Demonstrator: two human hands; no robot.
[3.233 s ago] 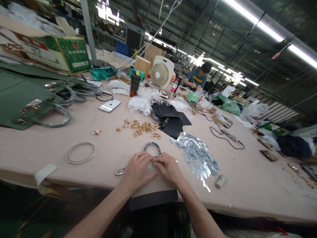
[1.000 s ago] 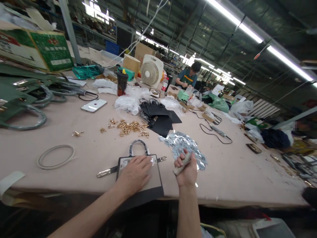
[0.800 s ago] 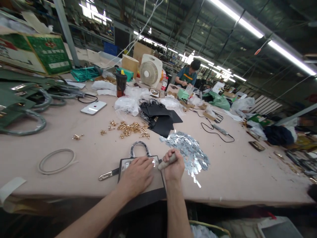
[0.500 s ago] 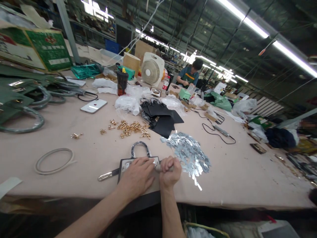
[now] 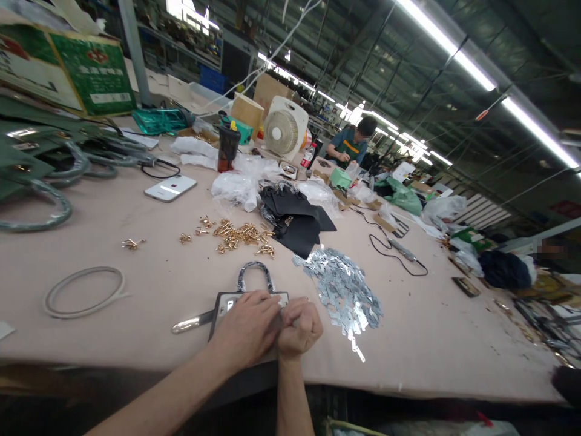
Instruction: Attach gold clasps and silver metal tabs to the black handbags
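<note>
A small beige bag panel (image 5: 221, 301) with a dark border lies at the table's near edge. Its wrapped loop handle (image 5: 254, 272) points away from me, and a metal strap end (image 5: 186, 325) sticks out to the left. My left hand (image 5: 249, 327) lies flat on the panel, fingers stretched toward the metal fittings along its top edge. My right hand (image 5: 299, 327) is a fist pressed against the left fingertips at the panel's top right corner. It is closed round a beige-handled tool, which the fist almost wholly hides.
A heap of silver metal strips (image 5: 340, 287) lies right of my hands. Beyond are gold fittings (image 5: 240, 233), black pieces (image 5: 297, 221), a white ring (image 5: 82, 290), a phone (image 5: 170, 188) and green bags (image 5: 36, 163). A corded tool (image 5: 399, 248) lies to the right. A co-worker (image 5: 354, 142) sits far back.
My right hand picked up the beige-handled tool from beside the silver strips and brought it left to the panel's top edge. My left hand stayed flat on the panel.
</note>
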